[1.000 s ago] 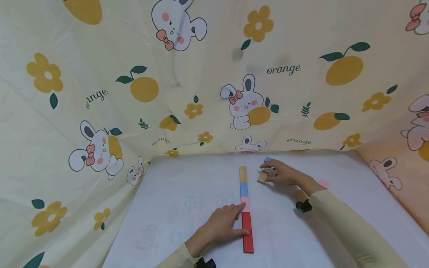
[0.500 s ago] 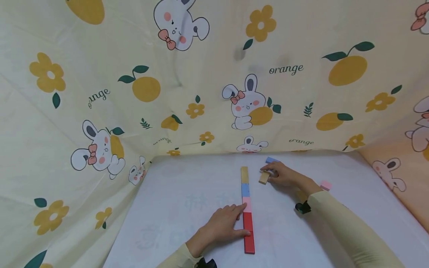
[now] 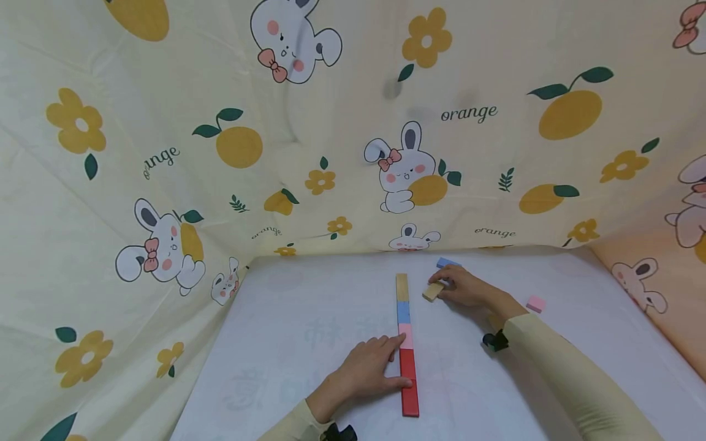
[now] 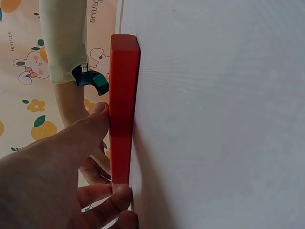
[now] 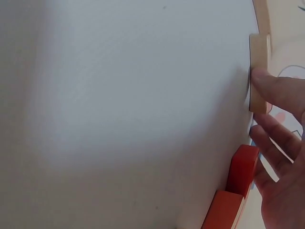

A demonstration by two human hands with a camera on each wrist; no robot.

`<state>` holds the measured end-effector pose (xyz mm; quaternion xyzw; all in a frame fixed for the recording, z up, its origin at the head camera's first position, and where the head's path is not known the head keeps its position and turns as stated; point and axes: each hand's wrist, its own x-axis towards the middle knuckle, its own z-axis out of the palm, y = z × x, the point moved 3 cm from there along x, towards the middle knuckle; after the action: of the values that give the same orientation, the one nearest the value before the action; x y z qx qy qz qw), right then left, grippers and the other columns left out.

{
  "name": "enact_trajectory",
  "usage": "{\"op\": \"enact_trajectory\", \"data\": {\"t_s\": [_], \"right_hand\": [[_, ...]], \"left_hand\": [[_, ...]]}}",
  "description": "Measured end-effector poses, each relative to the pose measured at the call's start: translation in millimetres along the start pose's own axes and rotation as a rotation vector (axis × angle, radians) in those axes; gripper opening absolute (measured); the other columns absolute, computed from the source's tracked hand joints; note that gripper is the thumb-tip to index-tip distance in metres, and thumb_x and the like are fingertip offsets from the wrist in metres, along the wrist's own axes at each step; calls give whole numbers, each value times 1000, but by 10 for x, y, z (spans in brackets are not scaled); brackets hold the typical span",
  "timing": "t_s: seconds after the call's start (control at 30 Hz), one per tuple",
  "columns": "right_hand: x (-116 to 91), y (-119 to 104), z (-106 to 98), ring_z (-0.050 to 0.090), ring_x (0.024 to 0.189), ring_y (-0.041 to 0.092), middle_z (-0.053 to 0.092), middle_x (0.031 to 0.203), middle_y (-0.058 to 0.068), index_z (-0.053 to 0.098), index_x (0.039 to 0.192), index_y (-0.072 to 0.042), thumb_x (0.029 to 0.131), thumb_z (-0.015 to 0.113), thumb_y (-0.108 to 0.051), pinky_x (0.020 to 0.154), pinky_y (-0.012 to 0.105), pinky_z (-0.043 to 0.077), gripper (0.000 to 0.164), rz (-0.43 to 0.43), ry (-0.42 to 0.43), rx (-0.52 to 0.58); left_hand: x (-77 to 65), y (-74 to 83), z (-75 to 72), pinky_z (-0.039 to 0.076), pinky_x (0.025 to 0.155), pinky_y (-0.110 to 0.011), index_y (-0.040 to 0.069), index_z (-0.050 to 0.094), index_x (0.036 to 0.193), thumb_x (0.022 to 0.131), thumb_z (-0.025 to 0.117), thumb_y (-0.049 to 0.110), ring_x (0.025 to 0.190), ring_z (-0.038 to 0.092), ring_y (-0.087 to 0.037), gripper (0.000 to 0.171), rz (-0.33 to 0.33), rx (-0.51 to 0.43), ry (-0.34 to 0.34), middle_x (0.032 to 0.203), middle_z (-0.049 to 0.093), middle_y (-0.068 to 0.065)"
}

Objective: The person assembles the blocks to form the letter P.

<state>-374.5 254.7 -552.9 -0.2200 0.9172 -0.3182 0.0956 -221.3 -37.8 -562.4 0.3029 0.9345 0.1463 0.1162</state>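
A straight row of flat blocks lies on the white table: a tan block [image 3: 402, 288], a blue block [image 3: 404, 312], a pink block [image 3: 407, 344] and two red blocks [image 3: 410, 404]. My left hand [image 3: 361, 369] rests along it, index fingertip on the pink block and thumb across the red ones. The left wrist view shows that thumb against the red bar [image 4: 125, 86]. To the right of the row's far end, my right hand [image 3: 466, 288] pinches a tan wooden block [image 3: 432, 292]. In the right wrist view my thumb lies on this wooden block [image 5: 259, 50].
Behind my right hand lies a loose blue block [image 3: 447, 262]. A loose pink block [image 3: 535, 304] is at the right. My right sleeve partly hides another tan block [image 3: 494, 321]. A printed cloth [image 3: 331, 122] hangs behind the table [image 3: 265, 318].
The tan block in my right hand has turned slightly. My right hand has shifted a little, and more of the loose blue block shows behind it. My left hand holds its place.
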Motion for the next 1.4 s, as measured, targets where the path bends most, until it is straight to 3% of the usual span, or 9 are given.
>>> {"op": "enact_trajectory", "data": {"t_s": [0.3,0.67,1.0,1.4], "right_hand": [[129,2,-16,58,109,28,66,118,9,71,129,-6,98,80,-14,101,52,49,33,-15,60,4],[296,-13,64,58,117,33,66,128,14,69,132,-6,102,76,-18,111,59,45,33,76,113,29],[412,-20,103,57,118,33,64,130,15,68,135,-7,103,75,-20,111,56,45,36,143,107,28],[463,-28,142,57,113,32,64,124,16,70,130,-6,101,76,-17,104,54,47,32,114,140,15]], "left_hand": [[-2,-10,2,46,80,-27,26,44,164,89,73,74,90,48,0,93,13,0,9,102,57,15],[1,3,-13,49,85,-30,29,43,165,89,74,72,92,49,0,93,-7,-1,-6,105,59,15],[27,-22,27,49,86,-30,30,42,165,89,74,73,92,49,1,93,-11,8,-8,106,60,15],[20,5,-9,47,83,-29,29,43,165,89,75,71,91,49,0,92,-16,-6,-16,104,59,15]]}}
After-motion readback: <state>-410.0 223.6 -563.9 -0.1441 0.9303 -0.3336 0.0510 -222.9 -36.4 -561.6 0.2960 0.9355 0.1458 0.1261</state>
